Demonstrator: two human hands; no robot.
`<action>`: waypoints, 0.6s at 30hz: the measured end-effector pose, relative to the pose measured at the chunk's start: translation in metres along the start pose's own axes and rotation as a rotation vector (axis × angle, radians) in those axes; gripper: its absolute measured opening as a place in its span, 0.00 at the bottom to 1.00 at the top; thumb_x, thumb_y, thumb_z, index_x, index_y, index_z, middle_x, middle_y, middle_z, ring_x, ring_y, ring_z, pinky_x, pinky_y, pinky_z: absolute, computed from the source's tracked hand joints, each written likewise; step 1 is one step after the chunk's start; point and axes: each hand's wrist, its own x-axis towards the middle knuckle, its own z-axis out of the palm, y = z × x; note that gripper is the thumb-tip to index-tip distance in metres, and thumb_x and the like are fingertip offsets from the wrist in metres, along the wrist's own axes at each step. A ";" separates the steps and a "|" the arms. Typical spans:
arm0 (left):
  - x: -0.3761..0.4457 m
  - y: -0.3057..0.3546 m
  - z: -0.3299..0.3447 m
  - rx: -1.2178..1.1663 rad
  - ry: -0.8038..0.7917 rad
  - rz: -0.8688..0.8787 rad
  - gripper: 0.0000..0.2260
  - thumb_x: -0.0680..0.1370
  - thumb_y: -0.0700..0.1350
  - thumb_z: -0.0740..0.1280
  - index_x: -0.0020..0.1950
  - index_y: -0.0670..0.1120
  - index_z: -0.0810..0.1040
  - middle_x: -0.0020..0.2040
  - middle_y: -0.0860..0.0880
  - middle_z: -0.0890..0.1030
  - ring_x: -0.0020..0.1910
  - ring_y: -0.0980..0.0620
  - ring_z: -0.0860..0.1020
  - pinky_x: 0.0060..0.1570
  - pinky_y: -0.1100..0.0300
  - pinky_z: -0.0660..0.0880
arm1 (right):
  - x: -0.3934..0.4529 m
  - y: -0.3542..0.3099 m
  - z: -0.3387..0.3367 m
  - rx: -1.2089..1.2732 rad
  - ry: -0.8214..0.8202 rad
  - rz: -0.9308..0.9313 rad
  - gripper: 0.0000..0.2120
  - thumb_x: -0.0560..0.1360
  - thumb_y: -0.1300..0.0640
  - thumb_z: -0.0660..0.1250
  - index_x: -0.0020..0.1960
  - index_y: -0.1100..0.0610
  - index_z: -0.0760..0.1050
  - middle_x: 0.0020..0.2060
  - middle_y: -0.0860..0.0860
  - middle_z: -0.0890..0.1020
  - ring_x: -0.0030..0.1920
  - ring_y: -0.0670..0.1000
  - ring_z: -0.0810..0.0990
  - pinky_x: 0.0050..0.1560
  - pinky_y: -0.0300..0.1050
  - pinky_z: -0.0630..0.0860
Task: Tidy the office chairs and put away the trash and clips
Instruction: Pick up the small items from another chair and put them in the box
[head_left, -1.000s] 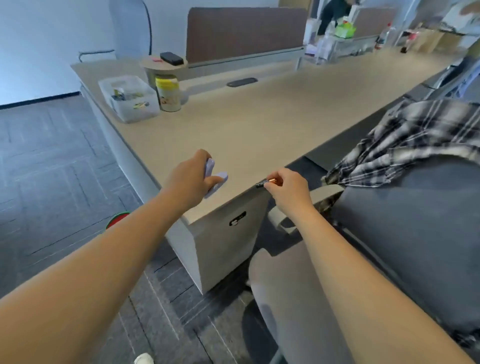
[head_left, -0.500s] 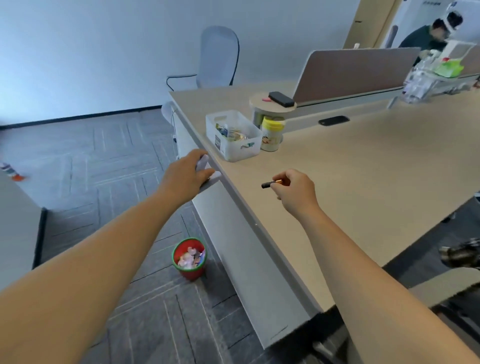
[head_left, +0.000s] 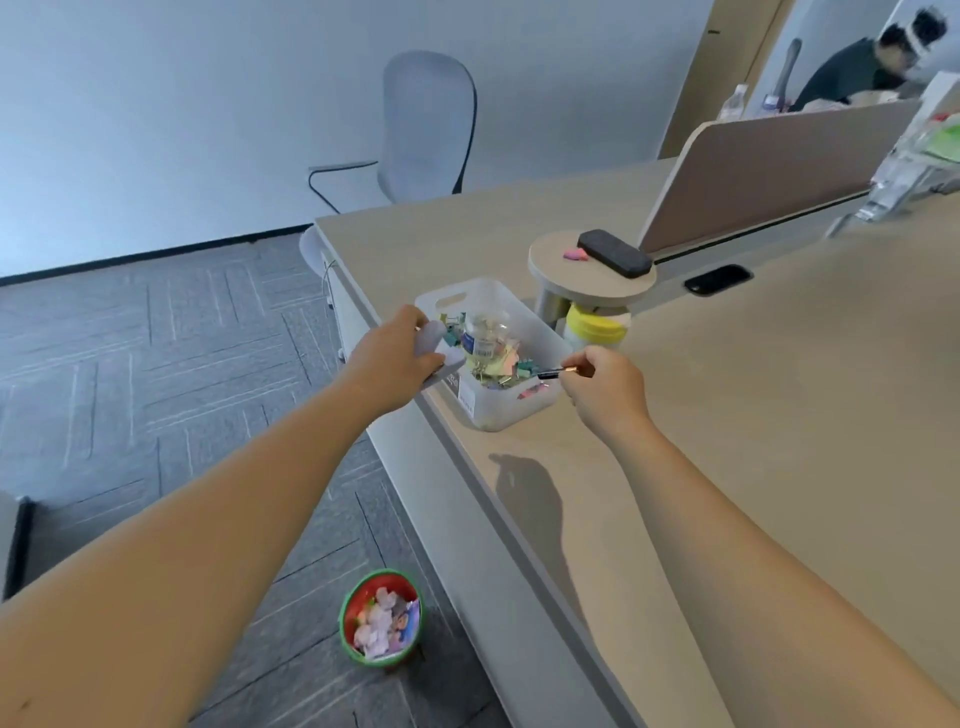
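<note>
Head view, bench: I see the bench running away to my right; the clear plastic bin sits at its near-left edge, already part full of coloured clips and a small jar.
Head view, right hand: my right hand is pinched narrow on a black binder clip, held by its metal handle end; the clip's black body reaches over the bin's right rim.
Head view, left hand: my left hand is closed around pale lavender pieces; I cannot tell what they are; this hand hangs at the bin's left rim, over the bench edge.
Head view, key relation: the clip's long axis lies roughly level, pointing left into the bin; the bin lies directly left of and below the right hand, so that hand is the nearer one; I judge a simple release would drop the clip in.
Head view, floor: a red bin with green rim stands on the carpet below the bench edge, holding crumpled paper; it lies well below the left hand.
Head view, chair: a grey office chair stands at the far end.
</note>
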 end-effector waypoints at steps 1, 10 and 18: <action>0.018 0.002 0.000 0.002 -0.003 0.005 0.16 0.78 0.44 0.63 0.65 0.41 0.67 0.60 0.38 0.76 0.48 0.42 0.73 0.44 0.56 0.68 | 0.013 -0.002 0.001 -0.009 -0.002 0.005 0.11 0.74 0.65 0.61 0.54 0.62 0.78 0.42 0.52 0.76 0.44 0.52 0.72 0.42 0.41 0.68; 0.153 0.009 0.032 0.212 -0.176 0.229 0.13 0.76 0.39 0.65 0.60 0.38 0.73 0.60 0.38 0.73 0.57 0.39 0.74 0.56 0.50 0.71 | 0.086 0.005 0.021 -0.032 0.108 0.119 0.10 0.75 0.65 0.62 0.55 0.62 0.78 0.43 0.51 0.75 0.45 0.50 0.72 0.33 0.34 0.66; 0.250 -0.003 0.057 0.368 -0.323 0.542 0.14 0.76 0.41 0.65 0.61 0.40 0.74 0.59 0.38 0.74 0.57 0.40 0.74 0.56 0.52 0.70 | 0.114 -0.004 0.071 -0.061 0.242 0.341 0.10 0.75 0.65 0.63 0.54 0.62 0.79 0.37 0.47 0.75 0.44 0.49 0.72 0.45 0.39 0.66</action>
